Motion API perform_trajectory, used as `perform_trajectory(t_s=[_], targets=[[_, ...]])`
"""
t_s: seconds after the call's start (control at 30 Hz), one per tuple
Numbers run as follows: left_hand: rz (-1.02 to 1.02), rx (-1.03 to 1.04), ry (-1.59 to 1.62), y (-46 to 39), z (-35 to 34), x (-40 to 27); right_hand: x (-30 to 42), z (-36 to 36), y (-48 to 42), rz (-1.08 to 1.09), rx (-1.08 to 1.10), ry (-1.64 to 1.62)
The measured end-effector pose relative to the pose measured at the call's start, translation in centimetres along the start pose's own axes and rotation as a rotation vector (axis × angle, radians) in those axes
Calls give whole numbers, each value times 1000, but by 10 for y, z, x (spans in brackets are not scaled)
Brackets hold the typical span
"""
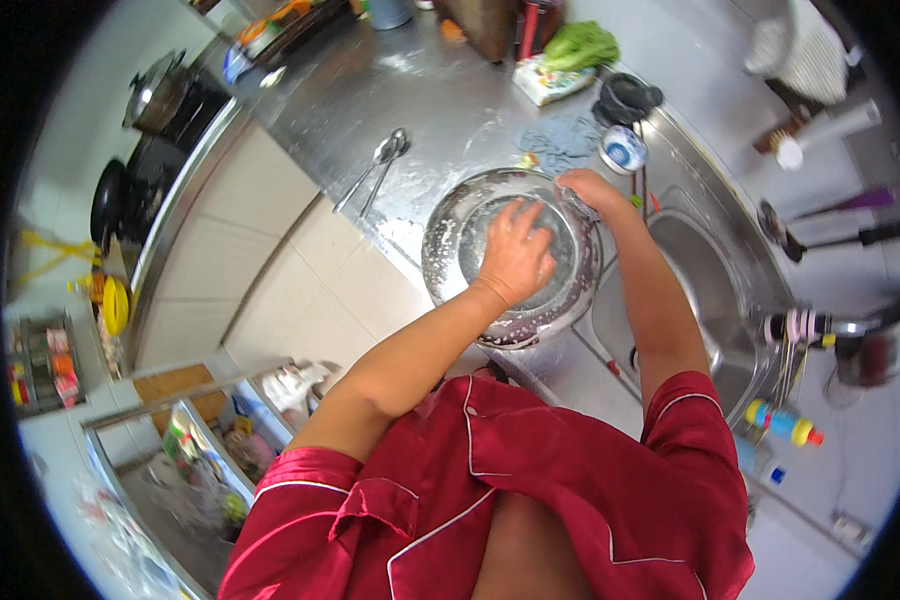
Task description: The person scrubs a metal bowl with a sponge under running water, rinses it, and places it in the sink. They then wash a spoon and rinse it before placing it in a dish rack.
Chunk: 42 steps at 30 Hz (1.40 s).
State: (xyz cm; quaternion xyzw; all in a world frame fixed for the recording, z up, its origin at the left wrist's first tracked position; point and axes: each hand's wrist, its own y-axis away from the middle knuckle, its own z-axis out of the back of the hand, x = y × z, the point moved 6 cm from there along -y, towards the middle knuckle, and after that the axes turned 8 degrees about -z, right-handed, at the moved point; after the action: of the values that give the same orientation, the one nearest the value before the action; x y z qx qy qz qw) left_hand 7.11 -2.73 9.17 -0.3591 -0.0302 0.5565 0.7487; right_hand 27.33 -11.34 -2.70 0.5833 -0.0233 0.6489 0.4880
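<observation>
A round metal basin (442,289), wet with suds, stands on the steel counter by the sink. My left hand (517,251) reaches over it, fingers spread against its inside bottom or just above it, holding nothing visible. At the upper right rim, my right hand (592,193) grips a grey scrubbing pad (579,204) against the basin. A bluish cloth (561,142) lies crumpled beyond the rim, beside a blue-and-white bowl (622,149). Two metal spoons (375,166) lie to the left of the basin.
The sink (720,277) is on the right, with a faucet (844,328) beyond. Leafy greens (583,46) rest on a packet (547,81) at the back. A pot (157,97) stands on the stove at left. A shelf cabinet (187,420) holds bags at lower left.
</observation>
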Motion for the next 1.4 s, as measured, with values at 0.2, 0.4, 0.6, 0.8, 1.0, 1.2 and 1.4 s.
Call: perform_trajectory(t_s=[0.2, 0.4, 0.6, 0.8, 1.0, 1.2, 1.4], targets=[[68, -34, 79, 3, 4, 5, 68, -46, -44, 73, 289, 473], [36, -176, 106, 7, 8, 10, 124, -141, -60, 76, 388, 988], [154, -166, 257, 12, -11, 18, 145, -255, -19, 370, 455, 1530], [271, -171, 613, 22, -55, 25, 133, -327, 73, 479, 706, 1842], [231, -218, 74, 29, -19, 14, 119, -330, 116, 617, 808, 1836], [250, -46, 303, 14, -5, 22, 163, -258, 18, 210, 353, 1748], [213, 40, 420, 16, 11, 17, 151, -254, 2, 97, 300, 1692]])
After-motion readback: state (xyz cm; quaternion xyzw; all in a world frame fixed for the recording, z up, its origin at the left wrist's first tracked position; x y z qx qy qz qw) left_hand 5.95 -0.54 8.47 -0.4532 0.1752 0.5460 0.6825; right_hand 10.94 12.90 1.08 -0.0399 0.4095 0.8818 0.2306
